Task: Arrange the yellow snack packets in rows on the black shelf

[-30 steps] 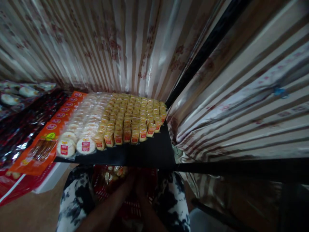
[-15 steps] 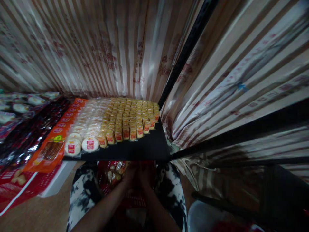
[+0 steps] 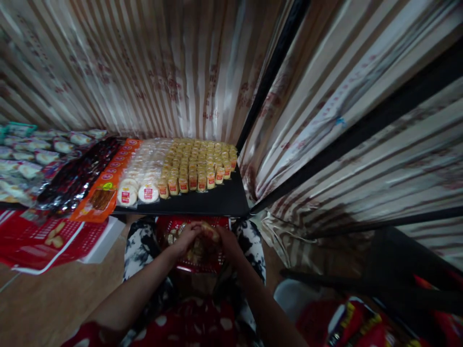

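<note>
Looking down, I see my left hand (image 3: 186, 237) and my right hand (image 3: 227, 241) together over the red basket (image 3: 217, 222) on the lap, below the black shelf (image 3: 217, 202). Both hands curl around small wrapped snacks (image 3: 206, 233) in the basket; how firmly they grip I cannot tell. Yellow packets (image 3: 197, 166) lie in rows on the shelf.

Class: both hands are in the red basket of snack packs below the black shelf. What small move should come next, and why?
Probably lift the packs: the left hand and right hand meet over packs in the red basket, and the black shelf has bare space in front of the yellow packs.
</note>
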